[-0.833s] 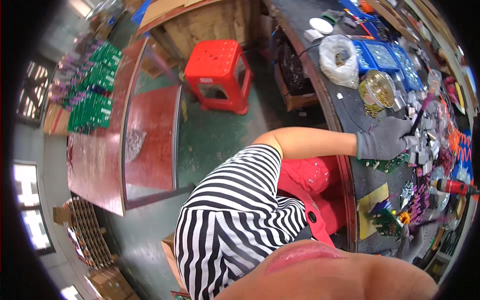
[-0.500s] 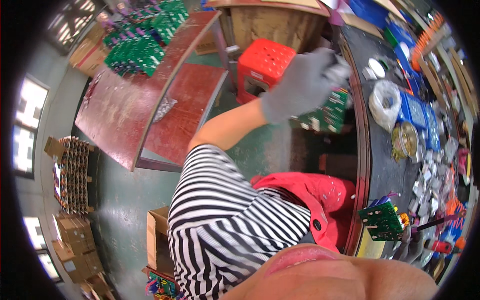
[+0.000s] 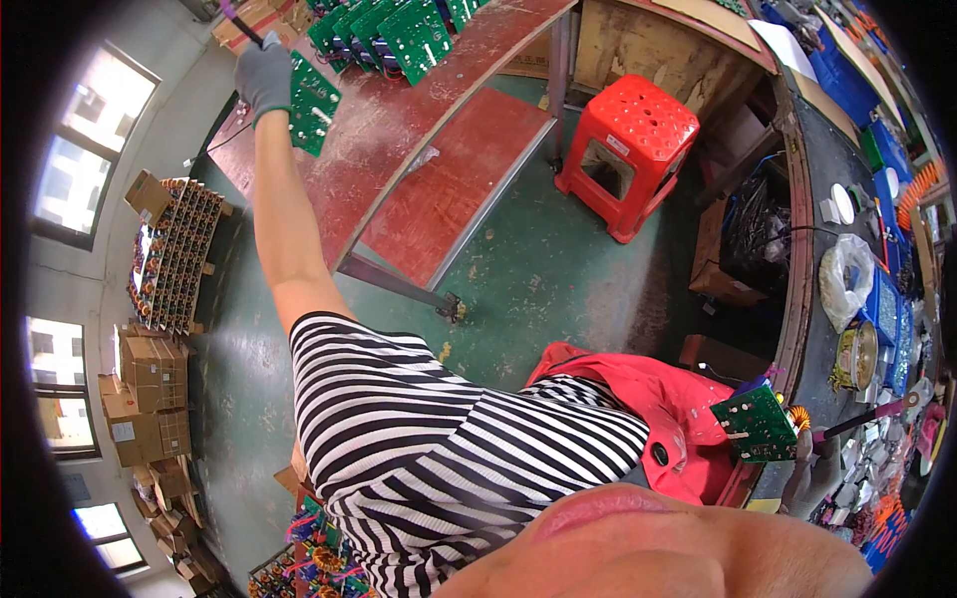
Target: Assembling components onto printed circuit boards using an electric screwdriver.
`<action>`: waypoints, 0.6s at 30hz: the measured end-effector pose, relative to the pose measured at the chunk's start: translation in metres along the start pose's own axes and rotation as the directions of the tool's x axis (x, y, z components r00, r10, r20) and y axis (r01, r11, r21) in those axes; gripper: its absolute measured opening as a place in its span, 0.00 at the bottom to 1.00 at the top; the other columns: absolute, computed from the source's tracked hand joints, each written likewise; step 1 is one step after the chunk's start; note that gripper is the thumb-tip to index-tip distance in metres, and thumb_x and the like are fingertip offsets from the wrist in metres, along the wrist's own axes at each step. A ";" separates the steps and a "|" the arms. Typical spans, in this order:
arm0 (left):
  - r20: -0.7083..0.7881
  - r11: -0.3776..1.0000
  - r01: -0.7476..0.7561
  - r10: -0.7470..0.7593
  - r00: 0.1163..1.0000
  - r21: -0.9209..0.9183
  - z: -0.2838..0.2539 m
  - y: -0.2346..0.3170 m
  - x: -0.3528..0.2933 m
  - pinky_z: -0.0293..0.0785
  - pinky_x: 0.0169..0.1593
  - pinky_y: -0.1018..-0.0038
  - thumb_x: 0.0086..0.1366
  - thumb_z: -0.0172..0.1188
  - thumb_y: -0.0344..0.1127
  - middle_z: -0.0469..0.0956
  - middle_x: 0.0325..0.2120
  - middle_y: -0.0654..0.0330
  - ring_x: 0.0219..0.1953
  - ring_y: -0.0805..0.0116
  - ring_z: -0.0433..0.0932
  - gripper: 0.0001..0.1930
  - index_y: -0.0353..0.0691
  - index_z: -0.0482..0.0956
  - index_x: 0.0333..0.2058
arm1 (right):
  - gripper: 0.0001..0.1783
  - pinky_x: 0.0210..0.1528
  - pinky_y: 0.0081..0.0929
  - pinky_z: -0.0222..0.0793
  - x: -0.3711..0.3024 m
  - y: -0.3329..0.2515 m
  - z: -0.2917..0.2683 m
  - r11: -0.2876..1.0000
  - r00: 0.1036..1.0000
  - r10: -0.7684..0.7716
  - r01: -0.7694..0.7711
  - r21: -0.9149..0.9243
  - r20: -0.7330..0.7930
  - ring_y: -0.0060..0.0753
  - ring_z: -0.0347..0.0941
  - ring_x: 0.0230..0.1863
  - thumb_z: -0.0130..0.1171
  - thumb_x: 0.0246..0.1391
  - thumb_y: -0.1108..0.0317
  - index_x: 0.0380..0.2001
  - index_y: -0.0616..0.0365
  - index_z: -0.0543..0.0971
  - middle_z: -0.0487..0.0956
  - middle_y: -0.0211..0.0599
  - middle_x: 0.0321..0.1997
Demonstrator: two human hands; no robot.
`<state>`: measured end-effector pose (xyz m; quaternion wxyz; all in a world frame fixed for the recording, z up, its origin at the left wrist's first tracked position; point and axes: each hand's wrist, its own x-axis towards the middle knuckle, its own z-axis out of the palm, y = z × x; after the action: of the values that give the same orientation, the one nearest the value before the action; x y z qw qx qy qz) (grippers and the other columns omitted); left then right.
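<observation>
My left arm reaches out to the far left. Its grey-gloved hand (image 3: 263,78) is closed at the edge of a green circuit board (image 3: 315,108), held above the red table. A dark cable with a purple end (image 3: 235,18) sticks out beyond the glove. At the lower right, my grey-gloved right hand (image 3: 811,482) grips a second green circuit board (image 3: 756,423) with an orange coil on it, beside the workbench edge. From this board a dark cable with a ring end (image 3: 865,419) juts right. My chin partly hides the right hand.
More green boards (image 3: 414,42) stand in rows on the red table (image 3: 384,125). A red stool (image 3: 638,135) stands between table and workbench (image 3: 812,309). On the bench lie a plastic bag (image 3: 842,284), a tin (image 3: 854,357) and blue bins. Cartons (image 3: 155,394) are stacked along the left wall.
My left hand has swung from near the workbench to the far left over the red table, carrying its board. The right hand keeps its board in nearly the same place.
</observation>
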<state>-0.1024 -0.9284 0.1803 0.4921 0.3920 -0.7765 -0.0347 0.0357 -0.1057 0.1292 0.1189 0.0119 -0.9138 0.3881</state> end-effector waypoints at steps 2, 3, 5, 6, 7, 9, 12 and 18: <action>0.054 1.000 -0.028 0.027 0.998 0.006 0.016 -0.036 0.022 0.74 0.44 0.54 0.63 0.53 0.55 0.83 0.32 0.45 0.40 0.44 0.81 0.21 0.42 0.84 0.33 | 0.08 0.34 0.16 0.55 0.001 0.000 0.010 1.000 1.000 0.005 -0.005 0.008 0.001 0.16 0.61 0.31 0.60 0.61 0.67 0.35 0.60 0.74 0.70 0.23 0.29; 0.116 0.999 -0.052 0.052 0.992 0.000 0.031 -0.050 0.029 0.75 0.44 0.55 0.63 0.53 0.55 0.83 0.32 0.46 0.40 0.44 0.81 0.21 0.43 0.84 0.34 | 0.08 0.34 0.16 0.55 0.001 0.000 0.013 1.000 1.000 0.004 -0.004 -0.016 -0.004 0.16 0.61 0.30 0.60 0.61 0.67 0.34 0.60 0.74 0.70 0.23 0.28; 0.080 0.997 -0.066 0.061 0.995 0.049 0.059 -0.073 0.050 0.75 0.45 0.55 0.64 0.52 0.55 0.83 0.33 0.46 0.41 0.44 0.81 0.21 0.43 0.83 0.36 | 0.09 0.33 0.16 0.55 0.001 0.002 0.015 0.999 1.000 0.019 -0.019 -0.029 -0.013 0.16 0.60 0.30 0.61 0.61 0.66 0.34 0.60 0.74 0.69 0.23 0.28; 0.046 0.994 -0.070 0.066 0.997 0.089 0.073 -0.074 0.053 0.75 0.46 0.55 0.64 0.52 0.55 0.83 0.33 0.46 0.41 0.44 0.81 0.21 0.44 0.83 0.37 | 0.09 0.33 0.16 0.55 0.002 0.000 0.019 0.999 0.999 0.026 -0.027 -0.032 -0.022 0.16 0.60 0.30 0.61 0.61 0.66 0.34 0.60 0.74 0.69 0.23 0.28; 0.050 0.994 -0.076 0.073 0.996 0.078 0.084 -0.076 0.054 0.75 0.46 0.55 0.64 0.52 0.55 0.83 0.33 0.46 0.41 0.44 0.81 0.21 0.44 0.83 0.37 | 0.09 0.33 0.17 0.55 0.003 -0.004 0.022 0.999 0.999 0.034 -0.035 -0.035 -0.025 0.16 0.60 0.30 0.61 0.61 0.66 0.33 0.60 0.73 0.69 0.23 0.29; 0.035 0.993 0.038 -0.043 0.998 0.116 0.101 -0.081 0.057 0.74 0.48 0.54 0.64 0.52 0.56 0.83 0.36 0.46 0.43 0.44 0.81 0.22 0.45 0.82 0.40 | 0.10 0.34 0.17 0.56 0.004 -0.011 0.025 0.998 0.999 0.053 -0.054 -0.028 -0.007 0.16 0.60 0.31 0.61 0.61 0.65 0.33 0.59 0.73 0.69 0.24 0.29; 0.177 0.996 -0.059 0.046 0.983 0.065 0.119 -0.082 0.082 0.74 0.49 0.53 0.64 0.51 0.57 0.82 0.39 0.44 0.46 0.45 0.80 0.23 0.44 0.82 0.42 | 0.10 0.35 0.18 0.57 0.002 -0.026 0.033 0.996 0.998 0.027 -0.031 -0.083 -0.049 0.17 0.60 0.31 0.61 0.61 0.65 0.33 0.60 0.73 0.69 0.24 0.29; 0.169 0.993 -0.068 0.050 0.984 0.101 0.148 -0.066 0.079 0.72 0.51 0.52 0.65 0.49 0.57 0.81 0.41 0.42 0.47 0.42 0.79 0.24 0.44 0.81 0.44 | 0.09 0.37 0.17 0.58 -0.008 -0.045 0.039 0.994 0.992 0.108 -0.107 0.011 -0.072 0.17 0.62 0.34 0.61 0.60 0.67 0.34 0.61 0.74 0.70 0.23 0.31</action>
<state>-0.1982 -1.0735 0.1336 0.4049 0.3902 -0.8268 -0.0115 0.0408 -0.1655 0.1330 0.1309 -0.0509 -0.9068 0.3975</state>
